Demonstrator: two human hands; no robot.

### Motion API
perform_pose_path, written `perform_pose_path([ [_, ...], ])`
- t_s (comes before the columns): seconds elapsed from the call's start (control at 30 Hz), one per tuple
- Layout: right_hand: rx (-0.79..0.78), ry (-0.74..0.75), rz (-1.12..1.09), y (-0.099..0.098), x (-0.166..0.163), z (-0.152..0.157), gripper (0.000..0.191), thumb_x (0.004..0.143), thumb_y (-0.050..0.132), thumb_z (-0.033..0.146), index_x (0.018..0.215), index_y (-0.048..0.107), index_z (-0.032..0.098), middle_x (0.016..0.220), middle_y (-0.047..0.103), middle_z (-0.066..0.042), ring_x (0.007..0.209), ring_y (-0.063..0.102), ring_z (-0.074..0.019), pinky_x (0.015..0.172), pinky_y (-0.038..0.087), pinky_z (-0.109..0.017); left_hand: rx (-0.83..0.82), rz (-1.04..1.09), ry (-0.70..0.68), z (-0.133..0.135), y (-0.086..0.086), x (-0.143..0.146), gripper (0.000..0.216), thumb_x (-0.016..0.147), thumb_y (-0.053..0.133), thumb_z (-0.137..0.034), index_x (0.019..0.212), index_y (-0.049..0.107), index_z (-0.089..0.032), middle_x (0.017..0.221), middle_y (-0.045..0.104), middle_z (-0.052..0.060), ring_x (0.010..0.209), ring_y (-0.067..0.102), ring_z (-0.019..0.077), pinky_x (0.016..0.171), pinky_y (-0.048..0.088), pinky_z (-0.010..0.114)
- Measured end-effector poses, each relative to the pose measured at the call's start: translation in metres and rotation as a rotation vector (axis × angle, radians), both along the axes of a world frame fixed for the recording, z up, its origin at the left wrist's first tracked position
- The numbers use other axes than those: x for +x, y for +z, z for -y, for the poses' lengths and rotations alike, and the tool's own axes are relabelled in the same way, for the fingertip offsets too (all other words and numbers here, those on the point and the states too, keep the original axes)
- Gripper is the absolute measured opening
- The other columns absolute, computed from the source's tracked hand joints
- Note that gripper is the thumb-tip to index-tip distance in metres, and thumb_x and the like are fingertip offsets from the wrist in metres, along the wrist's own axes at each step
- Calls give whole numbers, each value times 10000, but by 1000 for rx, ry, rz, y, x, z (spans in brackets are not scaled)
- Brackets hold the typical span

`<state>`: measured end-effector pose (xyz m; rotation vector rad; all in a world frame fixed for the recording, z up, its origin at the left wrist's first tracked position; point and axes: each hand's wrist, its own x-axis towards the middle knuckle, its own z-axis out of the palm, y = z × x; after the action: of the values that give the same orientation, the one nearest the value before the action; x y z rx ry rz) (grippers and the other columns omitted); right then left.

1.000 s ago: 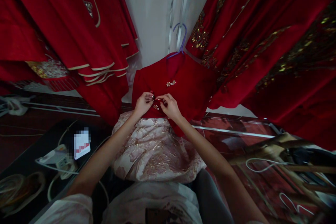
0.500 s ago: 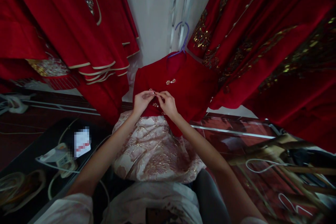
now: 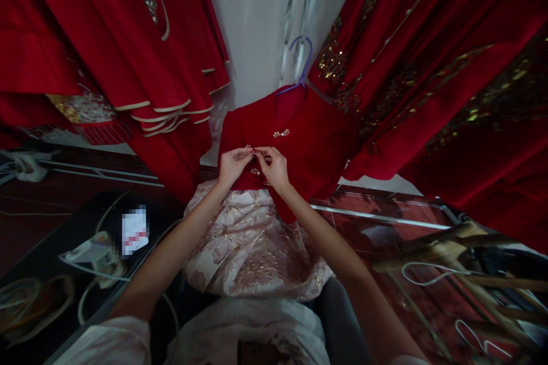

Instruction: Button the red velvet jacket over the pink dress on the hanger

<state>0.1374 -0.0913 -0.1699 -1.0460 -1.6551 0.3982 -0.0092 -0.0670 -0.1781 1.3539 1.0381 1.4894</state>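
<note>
A red jacket (image 3: pixel 317 131) on a purple hanger (image 3: pixel 305 63) lies in front of me, its lower part over a pale pink floral brocade skirt (image 3: pixel 240 245) on my lap. Ornate pearl-like clasps run down the jacket front; one clasp (image 3: pixel 281 133) sits closed near the collar. My left hand (image 3: pixel 233 164) pinches one side of a lower clasp at the jacket's front edge. My right hand (image 3: pixel 274 166) pinches the other side, its fingertips meeting those of the left. The small piece between them is mostly hidden by fingers. Another clasp (image 3: pixel 256 171) shows just below the hands.
Red garments (image 3: pixel 166 68) with cream edging hang at left, and red gold-sequined garments (image 3: pixel 428 85) at right. A black table (image 3: pixel 81 222) on the left bears a power strip (image 3: pixel 103 259) and a white packet (image 3: pixel 135 231). A wooden frame (image 3: pixel 445 251) with white cables stands at right.
The fingertips have shifted slightly at the clasp, with the right index finger lying flatter. The whole view has moved a little; both hands stay at the same spot on the jacket.
</note>
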Motion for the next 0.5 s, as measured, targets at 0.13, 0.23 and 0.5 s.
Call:
perform_pose_path([
  [0.13, -13, -34, -12, 1, -3, 0, 167, 903, 500, 225, 964, 653, 193, 938, 633, -36, 817, 620, -118, 750, 553, -225, 34, -90, -33, -5, 3, -8, 303, 603, 801, -353, 816, 754, -143, 841, 757, 75, 744, 699, 183, 817, 571, 365],
  [0.23, -23, -82, -36, 1, -7, -1, 124, 890, 513, 232, 922, 625, 188, 899, 623, -32, 771, 607, -115, 707, 545, -217, 50, -148, -76, -8, 5, -15, 277, 614, 793, -349, 795, 747, -143, 815, 752, 74, 733, 692, 184, 783, 570, 353],
  [0.5, -158, -89, -54, 8, -6, -4, 124, 852, 546, 207, 958, 609, 188, 872, 671, -25, 746, 647, -120, 685, 549, -231, 124, -168, 15, -15, -16, 1, 238, 705, 610, -89, 928, 600, -170, 897, 662, 36, 781, 630, 133, 767, 518, 295],
])
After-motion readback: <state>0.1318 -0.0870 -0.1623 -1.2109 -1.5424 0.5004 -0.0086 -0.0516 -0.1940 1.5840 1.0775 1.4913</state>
